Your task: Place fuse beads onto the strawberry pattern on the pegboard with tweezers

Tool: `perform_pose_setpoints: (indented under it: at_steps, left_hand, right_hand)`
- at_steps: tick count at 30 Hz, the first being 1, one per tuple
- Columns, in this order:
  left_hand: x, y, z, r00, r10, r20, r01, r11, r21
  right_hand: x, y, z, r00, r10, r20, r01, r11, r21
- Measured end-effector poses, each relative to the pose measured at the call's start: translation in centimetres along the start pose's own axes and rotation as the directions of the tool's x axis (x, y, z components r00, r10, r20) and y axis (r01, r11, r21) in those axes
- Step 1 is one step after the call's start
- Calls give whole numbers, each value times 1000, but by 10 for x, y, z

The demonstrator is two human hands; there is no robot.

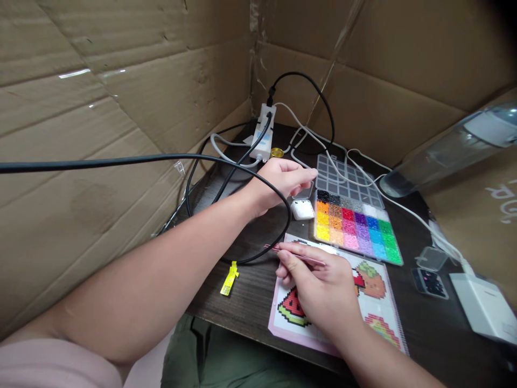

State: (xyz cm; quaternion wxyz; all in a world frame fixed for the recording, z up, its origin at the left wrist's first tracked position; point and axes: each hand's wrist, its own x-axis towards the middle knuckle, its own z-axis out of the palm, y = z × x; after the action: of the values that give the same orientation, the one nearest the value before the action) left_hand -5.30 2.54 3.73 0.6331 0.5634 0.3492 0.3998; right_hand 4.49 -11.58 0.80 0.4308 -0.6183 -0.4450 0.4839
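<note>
My right hand [323, 280] grips a pair of pink tweezers [307, 257] above the pixel-pattern sheet [388, 318], their tips pointing left. Fruit pictures show on the sheet, among them a watermelon slice [294, 308]; my hand covers its middle. My left hand [283, 180] is raised past the sheet, fingers curled and the tips pinched together; whatever they may hold is too small to make out. Just below its fingertips is a small box of white beads [302, 209]. To the right of it lies the bead case [355, 226], its lid open and its compartments filled with beads sorted by colour.
Behind my left hand stands a white power strip [263, 134] with cables. A black cable [161, 158] loops across my left forearm. At right are a clear bottle [448, 145], a little box of dark beads [431, 283] and a white adapter [484, 307]. Cardboard walls surround the table.
</note>
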Motion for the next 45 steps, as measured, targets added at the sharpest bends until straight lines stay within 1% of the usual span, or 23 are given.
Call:
perform_pose_setpoints:
  at_steps: [6, 10, 13, 15, 18, 20, 23, 28, 34, 39, 45]
  left_hand:
    - [-1, 1, 0, 1000, 6, 12, -6, 1000, -7]
    - [0, 0, 0, 1000, -3, 13, 3, 1000, -6]
    - [1, -2, -1, 1000, -1, 14, 1, 1000, -6]
    - [1, -2, -1, 1000, 4, 16, -4, 1000, -10]
    - [1, -2, -1, 1000, 9, 22, -9, 1000, -10]
    - [0, -1, -2, 1000, 7, 24, -7, 1000, -6]
    - [0, -1, -2, 1000, 4, 29, -4, 1000, -1]
    - [0, -2, -2, 1000, 0, 26, 0, 1000, 14]
    - [1, -3, -3, 1000, -4, 29, 4, 1000, 14]
    - [1, -4, -3, 999, 5, 31, -5, 1000, 10]
    - [1, -3, -3, 1000, 4, 30, -4, 1000, 4]
  right_hand:
    - [2, -5, -4, 999, -21, -37, 21, 1000, -11]
    - [0, -10, -11, 991, -111, -78, 109, 994, -26]
    - [-1, -18, -22, 969, -210, -131, 200, 976, -82]
    - [1, -24, -29, 942, -284, -178, 262, 955, -140]
    - [11, -33, -40, 911, -335, -243, 287, 934, -211]
    - [21, -38, -45, 910, -314, -272, 265, 942, -205]
    - [35, -40, -48, 907, -277, -316, 241, 959, -146]
    - [49, -34, -49, 914, -251, -319, 220, 967, -132]
    - [55, -27, -52, 933, -209, -291, 194, 978, -81]
    - [56, -24, -52, 933, -204, -297, 194, 979, -62]
    - [57, -22, -55, 941, -180, -288, 166, 984, -72]
